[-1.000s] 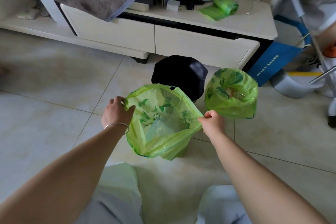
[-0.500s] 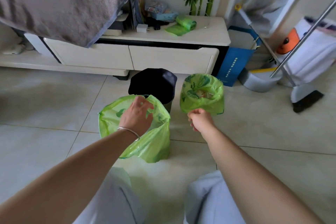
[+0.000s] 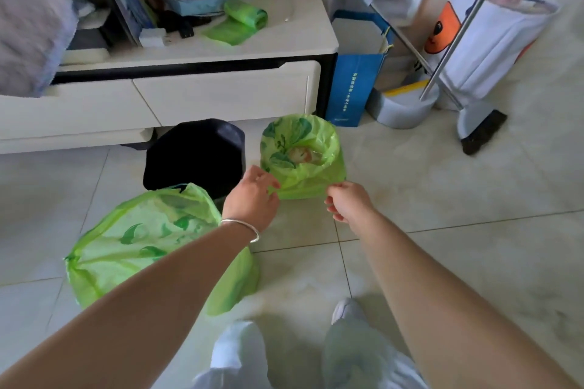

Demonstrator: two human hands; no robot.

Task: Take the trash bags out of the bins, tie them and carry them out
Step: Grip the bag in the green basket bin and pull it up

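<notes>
Hands have the lined bin (image 3: pixel 302 156) between them: the left hand (image 3: pixel 251 199) is at the near-left hem of its liner, fingers loosely curled and perhaps just pinching the film, though contact is hard to tell; the right hand (image 3: pixel 346 200) is just beside the near-right hem, half open, holding nothing. This bin stands right of the black bin (image 3: pixel 196 155), and a loose green bag (image 3: pixel 151 246), not yet tied, sits on the floor near-left of that black bin. The step looks like peeling the liner off the rim. To do it well, I'd pinch the folded hem on opposite sides, roll it up over the rim evenly, then gather the mouth before lifting, so the scraps inside stay put.
</notes>
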